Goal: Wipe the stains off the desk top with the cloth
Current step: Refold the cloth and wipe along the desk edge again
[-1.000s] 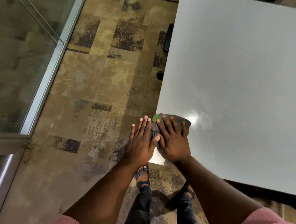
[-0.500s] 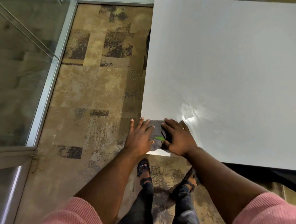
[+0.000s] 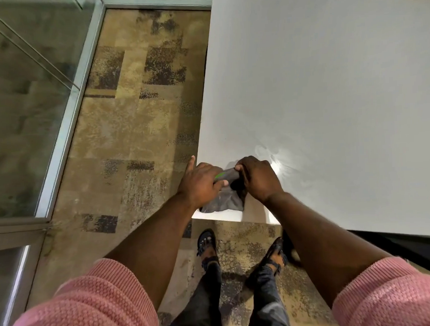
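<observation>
At the near left corner of the white desk top [image 3: 330,94], a grey cloth [image 3: 224,199] with a green patch is being gripped by both hands. Its upper fold is being pinched by the curled right hand [image 3: 256,178], while its left side is being grasped by the left hand [image 3: 200,182], one finger sticking out. Beyond them, a shiny smear [image 3: 274,157] is being lit on the surface.

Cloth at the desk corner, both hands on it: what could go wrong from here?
1. The cloth sits at the near left corner of the desk top; a pull toward the person could drag it off the edge.
2. Left hand and right hand bunch it, so little fabric may touch the wet-looking smear beyond.
</observation>
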A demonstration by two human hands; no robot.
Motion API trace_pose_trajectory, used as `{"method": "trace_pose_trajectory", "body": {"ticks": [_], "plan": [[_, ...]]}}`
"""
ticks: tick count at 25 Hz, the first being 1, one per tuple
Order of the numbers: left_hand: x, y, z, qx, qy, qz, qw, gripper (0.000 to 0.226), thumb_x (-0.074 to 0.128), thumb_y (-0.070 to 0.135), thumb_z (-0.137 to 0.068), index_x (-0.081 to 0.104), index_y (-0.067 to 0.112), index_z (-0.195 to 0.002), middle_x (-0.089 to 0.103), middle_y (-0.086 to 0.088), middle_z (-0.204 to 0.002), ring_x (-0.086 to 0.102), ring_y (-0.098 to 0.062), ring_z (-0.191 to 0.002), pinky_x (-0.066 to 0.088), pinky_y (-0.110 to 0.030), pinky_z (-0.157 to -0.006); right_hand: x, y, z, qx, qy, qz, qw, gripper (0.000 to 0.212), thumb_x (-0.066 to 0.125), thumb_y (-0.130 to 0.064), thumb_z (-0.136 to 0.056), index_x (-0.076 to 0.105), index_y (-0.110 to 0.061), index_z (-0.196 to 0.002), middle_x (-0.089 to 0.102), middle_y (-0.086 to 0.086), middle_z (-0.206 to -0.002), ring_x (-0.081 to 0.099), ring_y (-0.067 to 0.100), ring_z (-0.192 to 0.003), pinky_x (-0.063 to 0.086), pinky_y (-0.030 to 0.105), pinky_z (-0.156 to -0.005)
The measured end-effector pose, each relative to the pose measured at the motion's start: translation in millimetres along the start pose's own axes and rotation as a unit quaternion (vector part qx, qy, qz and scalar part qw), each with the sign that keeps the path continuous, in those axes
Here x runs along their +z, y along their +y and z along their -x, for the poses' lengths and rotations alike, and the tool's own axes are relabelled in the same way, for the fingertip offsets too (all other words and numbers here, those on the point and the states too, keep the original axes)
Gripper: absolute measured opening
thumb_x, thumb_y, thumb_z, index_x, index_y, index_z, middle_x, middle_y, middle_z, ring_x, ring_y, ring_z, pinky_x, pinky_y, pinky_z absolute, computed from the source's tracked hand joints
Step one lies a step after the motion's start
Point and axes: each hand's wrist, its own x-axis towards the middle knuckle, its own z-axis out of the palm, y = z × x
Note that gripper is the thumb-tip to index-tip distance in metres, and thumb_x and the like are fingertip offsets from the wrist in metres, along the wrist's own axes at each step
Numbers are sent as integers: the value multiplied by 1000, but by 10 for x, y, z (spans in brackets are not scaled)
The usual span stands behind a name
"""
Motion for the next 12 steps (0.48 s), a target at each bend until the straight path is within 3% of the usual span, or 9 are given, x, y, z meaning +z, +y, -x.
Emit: {"method": "trace_pose_trajectory", "body": {"ticks": [4,12], "plan": [[-288,160,-100,12,46,-8,999,21,52,36,-103,68,22,-103,74,-2,-97,65,-25,-104,10,-48,-128,-258,-46,26,-3,50,-32,998,20,51,-20,-107,70,-13,-106,73,10,-108,64,40,-91,48,40,-81],[-1175,537,-377,60,159,3,985,21,56,33,-103,73,22,-108,77,-1,-97,69,-24,-96,12,-46,-128,-1186,-389,-244,-83,204,30,975,17,55,-8,-101,70,-12,-94,70,5,-89,62,33,-75,39,35,-70]]}}
